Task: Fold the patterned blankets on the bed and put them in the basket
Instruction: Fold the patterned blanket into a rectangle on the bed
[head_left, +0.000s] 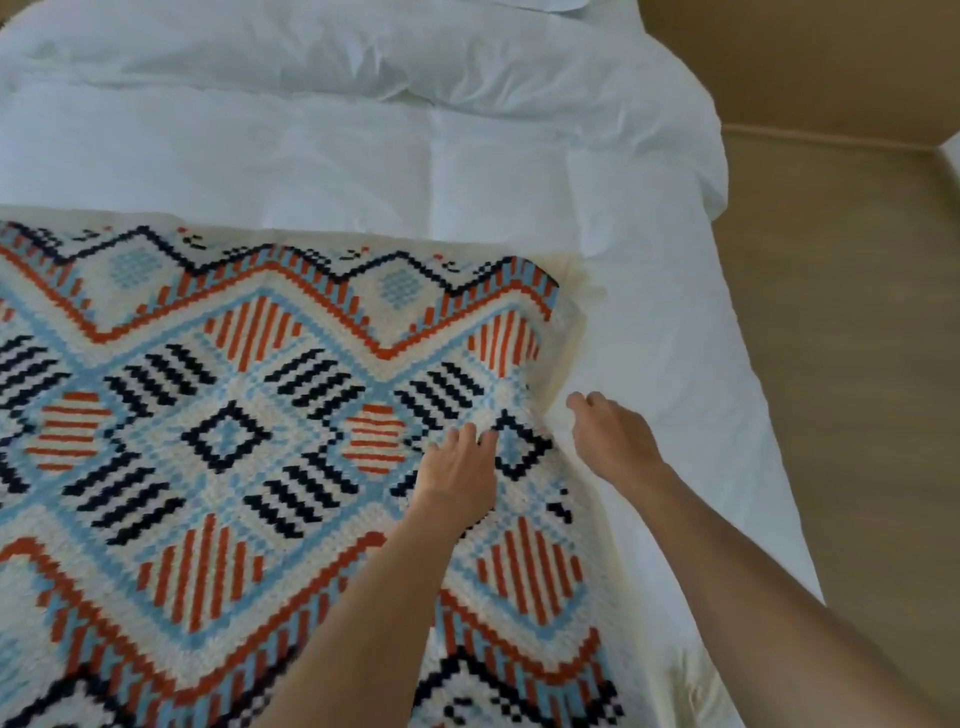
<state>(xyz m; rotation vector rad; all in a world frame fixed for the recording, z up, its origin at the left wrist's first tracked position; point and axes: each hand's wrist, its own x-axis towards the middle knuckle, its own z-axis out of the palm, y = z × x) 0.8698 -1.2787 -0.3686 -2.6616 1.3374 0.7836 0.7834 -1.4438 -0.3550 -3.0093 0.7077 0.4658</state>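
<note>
A patterned blanket in cream, light blue, orange and navy lies spread flat over the near left part of the bed. My left hand rests palm down on it near its right edge, fingers slightly apart. My right hand hovers just off the blanket's right edge over the white bedding, fingers loosely curled and holding nothing. No basket is in view.
The bed is covered by a white duvet, with a white pillow at the far end. The bed's right edge drops to a tan floor. A tan wall stands at the upper right.
</note>
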